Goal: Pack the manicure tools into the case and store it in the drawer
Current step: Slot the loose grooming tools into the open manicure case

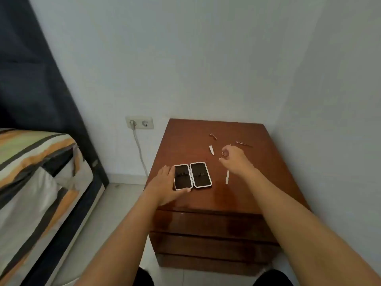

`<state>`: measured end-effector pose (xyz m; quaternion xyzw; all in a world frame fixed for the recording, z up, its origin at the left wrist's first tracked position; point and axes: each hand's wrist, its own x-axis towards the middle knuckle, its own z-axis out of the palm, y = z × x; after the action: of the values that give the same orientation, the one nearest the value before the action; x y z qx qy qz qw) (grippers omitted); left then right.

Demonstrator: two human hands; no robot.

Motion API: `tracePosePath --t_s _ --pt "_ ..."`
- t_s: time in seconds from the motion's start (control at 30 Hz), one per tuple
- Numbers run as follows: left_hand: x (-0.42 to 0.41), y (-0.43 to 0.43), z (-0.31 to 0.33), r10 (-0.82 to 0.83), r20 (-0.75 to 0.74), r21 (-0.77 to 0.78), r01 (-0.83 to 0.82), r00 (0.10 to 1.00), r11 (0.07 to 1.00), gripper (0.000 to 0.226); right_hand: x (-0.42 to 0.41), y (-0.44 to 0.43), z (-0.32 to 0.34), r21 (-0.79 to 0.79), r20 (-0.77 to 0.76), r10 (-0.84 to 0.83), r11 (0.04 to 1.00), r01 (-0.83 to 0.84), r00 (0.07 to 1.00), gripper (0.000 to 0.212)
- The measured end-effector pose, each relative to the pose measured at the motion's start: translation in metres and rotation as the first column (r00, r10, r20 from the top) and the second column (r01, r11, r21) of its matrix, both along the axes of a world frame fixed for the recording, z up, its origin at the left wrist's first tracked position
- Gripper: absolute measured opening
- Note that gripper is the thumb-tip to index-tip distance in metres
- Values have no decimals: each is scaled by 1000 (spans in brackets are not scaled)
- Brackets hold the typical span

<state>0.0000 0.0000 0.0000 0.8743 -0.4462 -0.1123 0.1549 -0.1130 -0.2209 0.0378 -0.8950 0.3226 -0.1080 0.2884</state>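
A white-rimmed manicure case lies spread flat, its two dark halves up, near the front left of the brown nightstand. My left hand grips the case's left half, thumb along its front edge. My right hand hovers over the middle of the top, fingers curled around the ring handle of small scissors. Loose tools lie around it: a white file, a small clipper, a rose-gold tool and tweezers farther back.
The nightstand has three closed drawer fronts below its top and stands in a wall corner. A bed with striped bedding is on the left. A wall socket with a plugged cable sits between them.
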Motion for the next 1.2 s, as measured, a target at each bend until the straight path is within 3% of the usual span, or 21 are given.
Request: tracePosePath --t_s 0.23,0.4,0.57,0.63,0.7,0.77,0.83,1.03,1.2 --pt "16 -17 -35 57 -110 -132 -71 992 989 117 73 -38 -33 40 51 -87 996 85 995 34" --pt "23 -28 -40 58 -87 -251 -78 995 965 103 104 -49 -52 -174 -74 -47 984 34 996 34" --pt "24 -34 -45 85 -23 -255 -88 996 963 106 114 -48 -61 -256 -53 -32 967 17 998 28" --pt "23 -35 -47 96 4 -209 -93 995 973 112 115 -45 -58 -188 21 -20 982 24 1000 25" --pt "23 -36 -50 105 21 -169 -100 994 981 118 117 -34 -47 -13 154 -28 999 30 988 17" --pt "23 -37 -52 113 29 -147 -108 993 983 122 118 -16 -35 135 260 18 989 -54 965 10" --pt "23 -38 -52 119 38 -134 -113 992 985 124 119 4 -29 150 281 109 976 -155 953 8" --pt "23 -38 -53 126 63 -96 -120 990 988 125 123 32 -38 150 181 215 958 -243 960 11" --pt "23 -38 -53 127 65 -95 -121 990 988 123 116 33 -40 90 -31 332 940 -329 943 11"
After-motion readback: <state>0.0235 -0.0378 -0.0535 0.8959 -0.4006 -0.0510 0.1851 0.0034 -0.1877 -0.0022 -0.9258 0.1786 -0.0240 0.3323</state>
